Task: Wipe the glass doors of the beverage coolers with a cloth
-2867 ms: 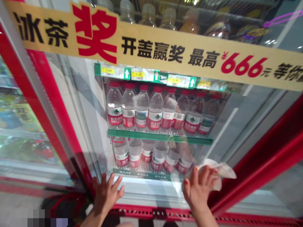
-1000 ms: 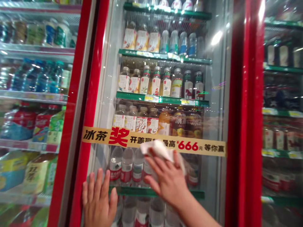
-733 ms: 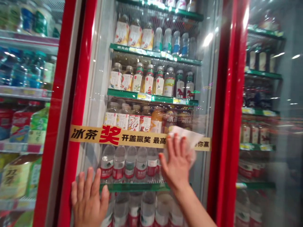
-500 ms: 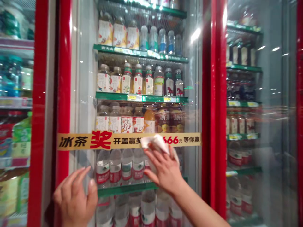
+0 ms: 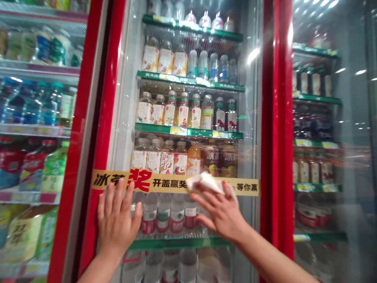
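From the head camera, here's the right hand (image 5: 220, 214) up on the drinks cooler's glass door (image 5: 249, 92), its fingers holding a crumpled white cloth (image 5: 206, 182) over the yellow promotional strip (image 5: 169, 185), covering part of the lettering! Over on the left, the left hand (image 5: 118, 222) has fingers spread wide, holding nothing, palm to the door, fingertips over the strip's end. Between them, behind the glass, red-labelled water bottles (image 5: 177, 216) line a green-edged shelf (image 5: 179, 243).
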The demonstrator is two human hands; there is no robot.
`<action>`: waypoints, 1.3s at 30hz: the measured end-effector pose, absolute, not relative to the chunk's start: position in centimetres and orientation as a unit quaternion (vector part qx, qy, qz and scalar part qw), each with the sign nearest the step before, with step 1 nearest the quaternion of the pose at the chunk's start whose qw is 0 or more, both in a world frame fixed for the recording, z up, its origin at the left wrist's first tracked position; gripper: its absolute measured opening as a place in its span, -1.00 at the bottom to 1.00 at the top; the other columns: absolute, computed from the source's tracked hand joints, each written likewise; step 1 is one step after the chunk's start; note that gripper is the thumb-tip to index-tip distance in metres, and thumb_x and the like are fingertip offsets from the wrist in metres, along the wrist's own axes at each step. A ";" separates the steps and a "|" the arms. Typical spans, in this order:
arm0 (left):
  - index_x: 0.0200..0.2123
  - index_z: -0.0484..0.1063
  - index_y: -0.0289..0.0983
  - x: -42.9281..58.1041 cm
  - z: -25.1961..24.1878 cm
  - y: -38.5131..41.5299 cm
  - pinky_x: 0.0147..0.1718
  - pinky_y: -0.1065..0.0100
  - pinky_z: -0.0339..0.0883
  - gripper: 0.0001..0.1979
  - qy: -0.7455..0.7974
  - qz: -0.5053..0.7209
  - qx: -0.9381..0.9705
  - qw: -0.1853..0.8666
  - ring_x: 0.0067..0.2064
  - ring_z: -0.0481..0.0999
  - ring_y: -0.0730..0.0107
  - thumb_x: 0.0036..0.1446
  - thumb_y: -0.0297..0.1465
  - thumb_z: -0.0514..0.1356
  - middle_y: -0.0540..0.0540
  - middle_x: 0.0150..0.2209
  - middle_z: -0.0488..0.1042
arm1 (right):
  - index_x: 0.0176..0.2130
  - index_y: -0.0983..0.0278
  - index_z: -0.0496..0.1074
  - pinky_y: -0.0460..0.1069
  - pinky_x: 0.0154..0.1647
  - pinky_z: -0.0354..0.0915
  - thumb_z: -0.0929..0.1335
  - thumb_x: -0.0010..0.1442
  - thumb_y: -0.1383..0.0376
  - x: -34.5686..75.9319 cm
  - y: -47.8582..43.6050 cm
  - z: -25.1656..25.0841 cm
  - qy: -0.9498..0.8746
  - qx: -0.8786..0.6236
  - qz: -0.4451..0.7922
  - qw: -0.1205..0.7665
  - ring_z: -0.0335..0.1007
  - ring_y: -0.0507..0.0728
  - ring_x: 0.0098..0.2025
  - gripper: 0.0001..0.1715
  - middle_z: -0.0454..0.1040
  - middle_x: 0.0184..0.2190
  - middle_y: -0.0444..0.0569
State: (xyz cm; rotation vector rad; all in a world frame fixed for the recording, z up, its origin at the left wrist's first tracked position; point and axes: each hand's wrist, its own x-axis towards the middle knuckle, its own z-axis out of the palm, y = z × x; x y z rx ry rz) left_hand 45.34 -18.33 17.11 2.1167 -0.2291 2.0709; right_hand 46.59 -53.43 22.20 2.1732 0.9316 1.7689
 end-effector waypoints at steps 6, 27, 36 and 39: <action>0.61 -0.08 -0.10 45.6 16.9 -18.4 0.60 -0.18 -0.21 -0.20 -0.077 0.707 0.700 0.069 0.65 -0.13 -0.01 0.42 -0.33 0.16 -0.19 0.63 -0.04 | 0.58 -0.02 -0.54 0.77 0.48 -0.17 0.08 0.56 0.10 48.5 -53.9 30.5 0.075 0.723 0.682 -0.083 -0.41 0.54 0.65 -0.14 -0.32 0.64 0.04; 0.59 -0.06 0.07 46.2 25.9 -17.3 0.61 -0.20 -0.17 -0.26 -0.150 0.707 0.688 0.065 0.62 0.03 -0.04 0.45 -0.25 0.10 0.07 0.62 -0.01 | 0.42 -0.56 0.09 0.32 0.67 -0.18 0.21 0.36 -0.35 46.2 -54.0 32.7 0.324 0.765 0.543 0.121 0.16 0.27 0.54 -0.30 0.27 0.46 -0.59; 0.54 0.15 -0.08 45.8 26.8 -17.1 0.55 -0.11 -0.04 -0.30 -0.139 0.726 0.673 0.032 0.56 0.19 -0.02 0.38 -0.28 0.18 -0.16 0.52 0.28 | 0.61 0.05 -0.17 0.76 0.48 -0.25 0.01 0.55 -0.10 48.2 -53.1 40.8 0.079 0.747 0.657 -0.068 -0.30 0.48 0.66 -0.19 -0.11 0.63 0.00; 0.39 0.36 -0.13 45.6 28.1 -16.8 0.46 -0.08 0.16 -0.46 -0.137 0.731 0.666 0.052 0.42 0.39 -0.02 0.38 -0.27 0.16 -0.17 0.36 0.48 | 0.56 -0.22 -0.04 0.56 0.62 -0.37 0.16 0.48 -0.24 46.8 -47.1 36.3 0.326 0.746 0.573 0.099 -0.14 0.35 0.64 -0.20 0.07 0.58 -0.32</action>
